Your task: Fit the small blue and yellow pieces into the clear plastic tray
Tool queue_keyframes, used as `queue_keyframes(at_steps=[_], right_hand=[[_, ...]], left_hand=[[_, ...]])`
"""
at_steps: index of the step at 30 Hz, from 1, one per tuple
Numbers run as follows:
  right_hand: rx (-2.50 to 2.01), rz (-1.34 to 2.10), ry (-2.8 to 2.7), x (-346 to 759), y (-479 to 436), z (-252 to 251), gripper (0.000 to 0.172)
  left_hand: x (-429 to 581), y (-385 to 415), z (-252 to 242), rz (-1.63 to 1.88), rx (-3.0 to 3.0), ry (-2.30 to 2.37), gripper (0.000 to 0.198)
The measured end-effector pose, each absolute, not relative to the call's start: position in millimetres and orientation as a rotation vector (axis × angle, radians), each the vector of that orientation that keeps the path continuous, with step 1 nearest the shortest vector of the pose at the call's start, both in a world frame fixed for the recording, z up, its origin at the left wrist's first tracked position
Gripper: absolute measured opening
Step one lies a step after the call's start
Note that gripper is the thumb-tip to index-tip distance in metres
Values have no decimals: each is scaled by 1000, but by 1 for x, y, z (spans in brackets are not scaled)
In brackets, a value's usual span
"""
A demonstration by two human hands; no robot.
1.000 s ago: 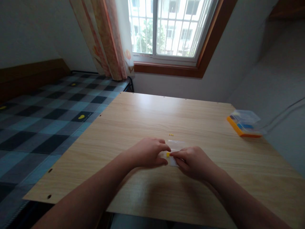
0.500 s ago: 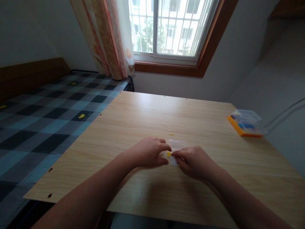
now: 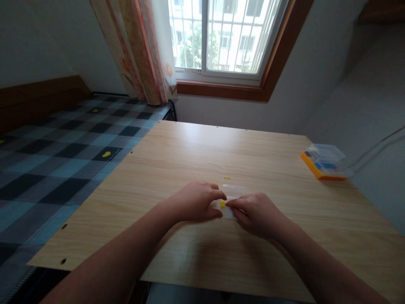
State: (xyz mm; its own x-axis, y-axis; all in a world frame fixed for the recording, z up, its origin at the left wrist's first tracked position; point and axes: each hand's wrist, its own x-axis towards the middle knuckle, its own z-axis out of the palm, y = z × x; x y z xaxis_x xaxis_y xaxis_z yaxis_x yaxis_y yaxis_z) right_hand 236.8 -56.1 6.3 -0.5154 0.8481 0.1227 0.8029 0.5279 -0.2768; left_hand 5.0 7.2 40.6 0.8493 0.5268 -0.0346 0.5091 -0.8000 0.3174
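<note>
A small clear plastic bag [image 3: 233, 192] lies on the wooden table [image 3: 202, 160] in front of me. My left hand [image 3: 196, 202] is closed in a pinch on the bag's left edge. My right hand [image 3: 257, 213] is closed too, its fingertips pinching a tiny yellow piece [image 3: 223, 204] at the bag, right against the left fingers. Two more tiny yellow pieces [image 3: 227, 177] lie loose on the table just beyond the bag.
An orange-based box with a clear lid [image 3: 323, 162] sits at the table's right edge near the wall. A bed with a blue checked cover [image 3: 57, 156] runs along the left. A window [image 3: 221, 38] and curtain [image 3: 139, 50] are behind the table.
Both hands have stayed pinched together at the bag with the yellow piece between them. The view has shifted slightly.
</note>
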Motion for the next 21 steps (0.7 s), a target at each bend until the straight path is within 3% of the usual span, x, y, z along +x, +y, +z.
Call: queue_keyframes(at_steps=[8,12,15,19,21], right_hand=[[-1393,267,-2514,237,-57,7,27],[-1396,275,-2526,235,-57,9,24],[-1414,267,-2537,234,-57,12,24],[-1432,262,-2546,232,-58,16,22],[-1438,261,-2539,232,-58,18,22]], left_hand=[[2,8,41,130,2678,734,34],[-7,18,54,162,2548,576,10],[-14,30,55,193,2534,643,23],[-13,43,32,367,2667,1102,27],[-6,47,18,408,2725,1063,36]])
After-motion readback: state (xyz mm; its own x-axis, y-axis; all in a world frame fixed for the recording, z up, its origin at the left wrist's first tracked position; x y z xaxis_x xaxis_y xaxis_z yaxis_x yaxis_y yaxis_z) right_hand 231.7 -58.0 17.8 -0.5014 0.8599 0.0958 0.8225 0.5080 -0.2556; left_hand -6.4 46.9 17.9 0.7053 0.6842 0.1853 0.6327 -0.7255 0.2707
